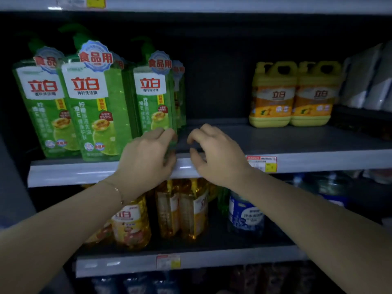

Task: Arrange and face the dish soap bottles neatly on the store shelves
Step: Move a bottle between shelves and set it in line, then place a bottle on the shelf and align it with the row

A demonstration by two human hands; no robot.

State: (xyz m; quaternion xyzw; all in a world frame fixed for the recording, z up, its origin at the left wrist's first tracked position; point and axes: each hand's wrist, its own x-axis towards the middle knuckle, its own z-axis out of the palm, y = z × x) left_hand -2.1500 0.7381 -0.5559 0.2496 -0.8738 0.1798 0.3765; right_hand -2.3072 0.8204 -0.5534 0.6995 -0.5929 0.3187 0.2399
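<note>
Three green dish soap bottles with pump tops stand in front on the upper shelf (297,160): a left one (44,107), a middle one (95,107) and a right one (153,98), with more behind them. My left hand (148,158) grips the base of the right green bottle, fingers curled round its lower corner. Just to its right my right hand (214,153) hovers above the shelf edge, its fingers loosely curled and holding nothing. Two yellow jugs (272,96) (315,95) with handles stand farther right at the back.
A bare stretch of shelf lies between the green bottles and the yellow jugs. White packs (369,81) stand at the far right. The lower shelf (212,259) holds golden bottles (182,211), a yellow-labelled bottle (131,223) and a blue-labelled one (246,215). Price tags (263,164) hang on the shelf rail.
</note>
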